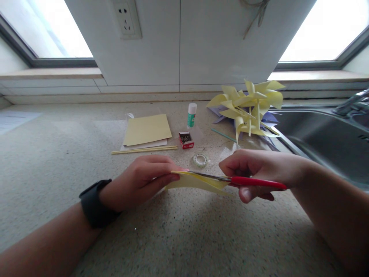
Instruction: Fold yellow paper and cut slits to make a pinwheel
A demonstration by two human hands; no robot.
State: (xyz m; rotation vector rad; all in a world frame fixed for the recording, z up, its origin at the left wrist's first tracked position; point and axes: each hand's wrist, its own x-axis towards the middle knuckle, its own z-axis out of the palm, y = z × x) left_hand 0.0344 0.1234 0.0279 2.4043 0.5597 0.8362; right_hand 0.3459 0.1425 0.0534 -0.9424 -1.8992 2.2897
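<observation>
My left hand (152, 175), with a black band on its wrist, pinches the left end of a sheet of yellow paper (196, 182) above the counter. The paper bows in a shallow curve. From the right, my right hand (256, 167) grips a pair of red-handled scissors (256, 182). Their metal blades lie along the paper's upper edge and point toward my left fingers. How far the blades stand apart cannot be made out. Just beyond the paper, a roll of tape (200, 160) lies flat on the counter.
Behind are a stack of yellow paper (148, 130), thin wooden sticks (144, 150), a red box of small fasteners (186, 141) and a glue stick (191, 115). Yellow and purple paper pinwheels (250, 104) are piled at back right, beside a thin green stick (223, 134) and the sink (311, 130).
</observation>
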